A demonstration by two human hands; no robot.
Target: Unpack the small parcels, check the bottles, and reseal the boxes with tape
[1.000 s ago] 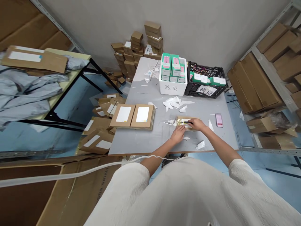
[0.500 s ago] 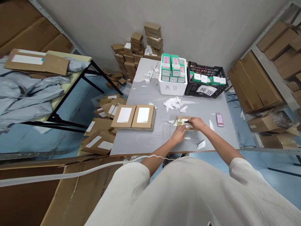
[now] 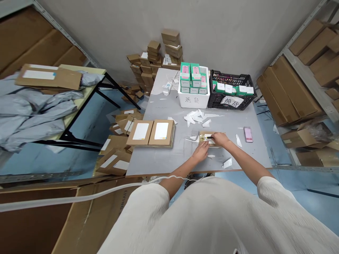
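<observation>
In the head view a small cardboard box (image 3: 216, 146) with a white label lies flat near the table's front edge. Clear tape glints at its left end. My left hand (image 3: 201, 151) holds the box at its front left, fingertips on the top. In my right hand (image 3: 219, 139) is a slim box cutter (image 3: 209, 137), pointing left across the label and touching or just above it. My fingers close around its rear part, which is hidden. Torn white paper scraps (image 3: 194, 116) lie behind the box, with smaller bits beside it.
Two labelled cardboard boxes (image 3: 150, 132) lie left on the grey table (image 3: 156, 160). Behind stand a white bin (image 3: 194, 101) and black crate (image 3: 247, 100), both holding green boxes. A pink phone-like object (image 3: 248, 134) lies right. A white cable (image 3: 106, 191) crosses before me.
The box cutter shows more of its length and a yellowish part now, after a slight turn of my right hand. My left hand stays on the box. The whole view has shifted slightly.
</observation>
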